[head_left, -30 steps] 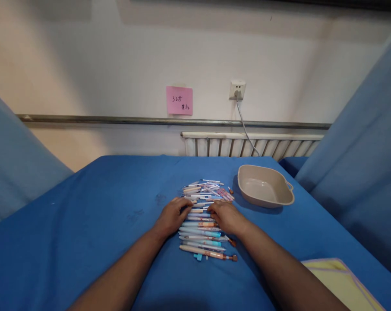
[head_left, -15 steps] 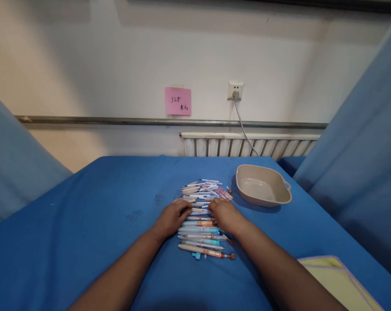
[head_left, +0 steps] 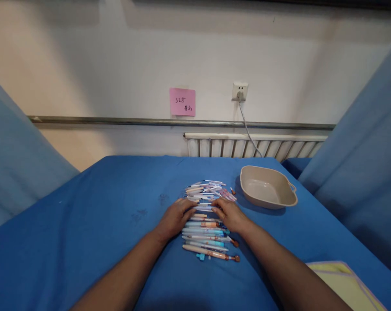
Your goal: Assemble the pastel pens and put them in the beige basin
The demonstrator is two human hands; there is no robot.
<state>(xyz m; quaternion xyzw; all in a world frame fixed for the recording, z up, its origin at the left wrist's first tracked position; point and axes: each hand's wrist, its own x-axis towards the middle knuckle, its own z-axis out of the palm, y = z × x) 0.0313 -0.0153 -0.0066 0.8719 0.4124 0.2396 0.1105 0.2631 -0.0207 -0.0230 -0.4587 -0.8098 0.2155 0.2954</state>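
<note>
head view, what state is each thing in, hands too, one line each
Slim pastel pens: side by side nearer, jumbled farther off
Bare left hand: fingers bent at the pens' left ends
Bare right hand: fingers bent at their right ends
Beige rounded plastic basin: upright, open-topped
White square wall socket: grey plug inserted
Pink square paper note: stuck up, handwritten
Yellow cloth with lilac edging: lying partly out of frame
Blue fabric cover: spread out, dark-marked

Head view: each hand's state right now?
Left hand: partly curled at the left ends of the pens; grip cannot be told.
Right hand: partly curled at their right ends; grip cannot be told.
</note>
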